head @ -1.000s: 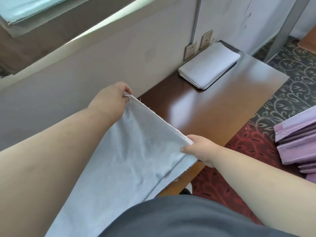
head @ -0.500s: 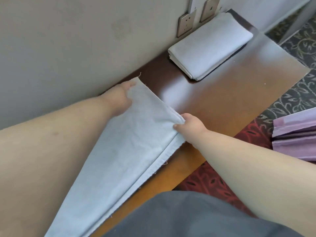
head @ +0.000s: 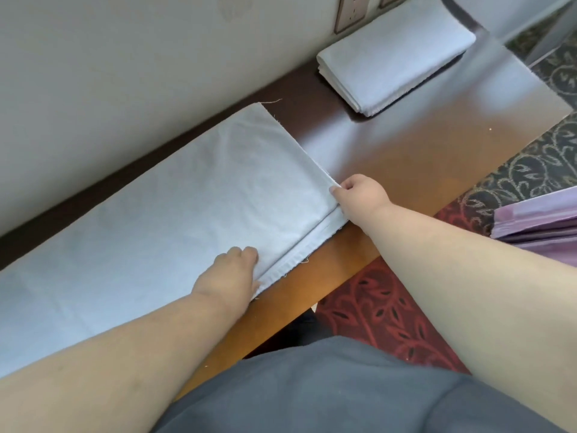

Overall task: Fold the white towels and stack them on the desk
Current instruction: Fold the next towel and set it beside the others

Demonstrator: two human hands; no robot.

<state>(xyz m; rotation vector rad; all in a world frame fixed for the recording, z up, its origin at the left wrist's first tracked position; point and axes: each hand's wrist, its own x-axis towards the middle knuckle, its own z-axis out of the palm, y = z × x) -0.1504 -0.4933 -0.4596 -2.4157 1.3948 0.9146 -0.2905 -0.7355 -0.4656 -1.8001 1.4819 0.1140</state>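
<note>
Flat on desk: white towel; right hand pinches corner, left hand grips edge.

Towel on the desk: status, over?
Left hand grips towel's near hem; right hand pinches its corner. Towel flat on desk. Folded stack beyond, nothing blocking.
</note>
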